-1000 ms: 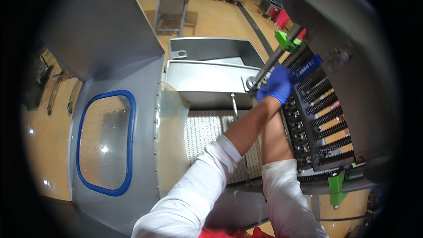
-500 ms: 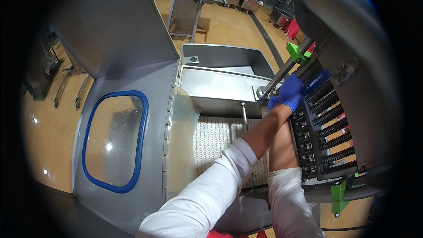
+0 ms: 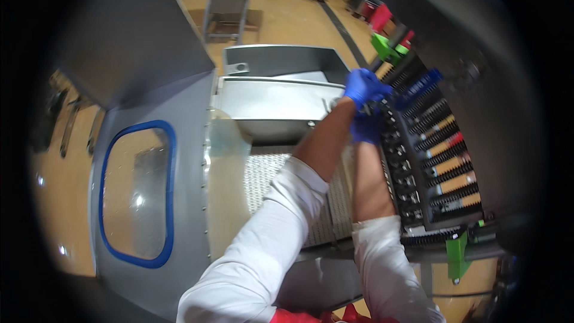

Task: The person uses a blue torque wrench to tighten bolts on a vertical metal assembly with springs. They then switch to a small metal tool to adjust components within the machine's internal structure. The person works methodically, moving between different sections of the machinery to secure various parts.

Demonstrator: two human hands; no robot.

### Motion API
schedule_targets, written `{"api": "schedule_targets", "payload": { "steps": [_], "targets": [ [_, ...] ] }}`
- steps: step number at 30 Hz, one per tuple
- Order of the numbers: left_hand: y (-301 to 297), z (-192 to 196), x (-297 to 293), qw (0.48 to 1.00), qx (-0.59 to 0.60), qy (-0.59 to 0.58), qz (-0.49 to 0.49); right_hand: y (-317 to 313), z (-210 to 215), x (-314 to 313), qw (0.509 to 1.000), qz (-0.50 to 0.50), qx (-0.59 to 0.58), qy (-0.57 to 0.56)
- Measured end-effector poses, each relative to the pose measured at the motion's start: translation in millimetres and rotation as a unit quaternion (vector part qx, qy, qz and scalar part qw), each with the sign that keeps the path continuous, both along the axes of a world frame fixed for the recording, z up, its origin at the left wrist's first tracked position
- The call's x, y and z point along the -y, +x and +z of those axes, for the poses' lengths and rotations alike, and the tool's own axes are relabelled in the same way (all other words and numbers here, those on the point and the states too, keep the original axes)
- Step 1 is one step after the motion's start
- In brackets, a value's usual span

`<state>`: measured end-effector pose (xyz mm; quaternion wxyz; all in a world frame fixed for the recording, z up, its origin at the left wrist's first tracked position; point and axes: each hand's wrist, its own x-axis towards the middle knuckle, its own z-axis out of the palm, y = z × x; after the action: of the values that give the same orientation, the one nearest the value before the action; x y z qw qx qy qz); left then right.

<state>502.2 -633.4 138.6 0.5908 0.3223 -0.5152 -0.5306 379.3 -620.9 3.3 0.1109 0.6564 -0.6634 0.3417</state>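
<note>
- Blue-gloved left hand (image 3: 363, 87) grips the top of the black roller rack (image 3: 427, 155) at upper right, fingers curled around a dark part.
- Right hand (image 3: 366, 127) sits just below; its fingers are hidden, grip unclear.
- Best kept steady, clear of the steel trough (image 3: 272, 98).

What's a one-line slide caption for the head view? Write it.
Two blue-gloved hands, left hand above right hand, work at a black comb-like rack beside a steel trough.
</note>
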Motion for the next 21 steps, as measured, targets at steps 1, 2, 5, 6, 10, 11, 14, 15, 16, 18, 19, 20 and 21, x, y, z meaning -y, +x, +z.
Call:
{"api": "schedule_targets", "payload": {
  "steps": [1, 2, 5, 6, 10, 11, 14, 15, 16, 18, 19, 20, 21],
  "targets": [
    [34.0, -13.1, 21.8, 0.998, -0.044, 0.043, -0.030, 61.9, 30.1, -18.7, 0.947, -0.109, -0.301, 0.019],
    [24.4, -5.6, 24.3, 0.987, -0.095, 0.069, -0.106, 47.8, 38.2, -13.4, 0.986, -0.054, -0.159, 0.010],
    [10.2, -3.2, 22.7, 0.973, -0.104, 0.114, -0.174, 45.6, 46.4, -15.0, 0.740, 0.084, 0.667, -0.040],
    [12.4, 0.0, 22.5, 0.975, -0.086, 0.118, -0.169, 52.0, 53.6, -16.8, 0.443, 0.115, 0.888, -0.053],
    [-2.7, 14.9, -54.5, 0.994, 0.075, -0.084, 0.007, 20.1, 48.3, -27.7, 0.525, 0.157, 0.834, -0.061],
    [-7.0, 12.5, -58.3, 0.982, 0.102, -0.137, 0.077, 27.4, 52.3, -27.5, 0.526, 0.169, 0.832, -0.057],
    [-36.7, -12.0, -54.7, 0.930, 0.130, -0.260, 0.224, 38.3, 52.0, -24.8, 0.529, 0.186, 0.827, -0.047],
    [-39.6, -12.7, -51.4, 0.934, 0.124, -0.249, 0.224, 41.0, 50.6, -26.1, 0.530, 0.191, 0.825, -0.047],
    [-43.2, -13.2, -47.9, 0.938, 0.117, -0.239, 0.222, 44.0, 50.0, -25.1, 0.531, 0.195, 0.824, -0.041],
    [-46.7, -11.8, -42.9, 0.935, 0.110, -0.245, 0.230, 46.4, 49.3, -26.5, 0.531, 0.199, 0.823, -0.041],
    [-47.8, -11.2, -40.5, 0.934, 0.107, -0.249, 0.234, 48.7, 49.3, -26.3, 0.532, 0.203, 0.821, -0.044],
    [-46.8, -11.1, -36.0, 0.931, 0.112, -0.259, 0.232, 51.6, 47.9, -27.0, 0.533, 0.204, 0.820, -0.042],
    [-45.4, -13.4, -34.7, 0.931, 0.108, -0.262, 0.228, 55.3, 48.7, -24.7, 0.533, 0.206, 0.819, -0.043]
  ]
}}
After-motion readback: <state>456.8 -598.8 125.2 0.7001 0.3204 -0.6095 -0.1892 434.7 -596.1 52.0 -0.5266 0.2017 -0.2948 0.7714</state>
